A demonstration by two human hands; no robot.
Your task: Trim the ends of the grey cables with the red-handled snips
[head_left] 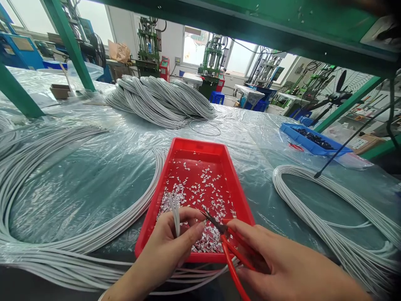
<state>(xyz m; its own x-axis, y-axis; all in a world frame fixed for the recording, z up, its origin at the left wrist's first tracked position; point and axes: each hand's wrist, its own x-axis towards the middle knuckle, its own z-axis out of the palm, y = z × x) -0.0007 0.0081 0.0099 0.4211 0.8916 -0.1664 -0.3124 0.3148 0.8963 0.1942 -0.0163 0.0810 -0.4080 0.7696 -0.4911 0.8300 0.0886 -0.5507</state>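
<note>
Head view, bottom centre of frame.

Left hand [169, 251]: thumb and fingers pressed together, pinching a few white cable ends [176, 212]. The ends stand up above the fingers, over the near part of the red tray [200, 144]. The cables run out below the hand toward the bottom edge of the frame.

Right hand [282, 267]: closed around the red handles of the snips [223, 232]. The dark blades point up and left, with their tips just beside the left thumb and near the cable ends. I cannot tell whether the blades touch the cable.

The red tray is at the centre of the frame, long side running away from the camera. Its floor is scattered with small silvery-white clippings [203, 184], densest at the near end under the hands.

Surface [257, 133]: covered by a crinkled clear plastic sheet [94, 171].

- A large coil of white cable [62, 246] sweeps round the left of the tray, touching its left edge.
- A second coil [328, 209] lies at the right, apart from the tray.
- A heaped grey cable bundle [159, 100] lies at upper centre, well behind the tray.
- A blue tray [310, 145] holding small dark parts sits at upper right.

Green frame posts [69, 46] rise at upper left.
</note>
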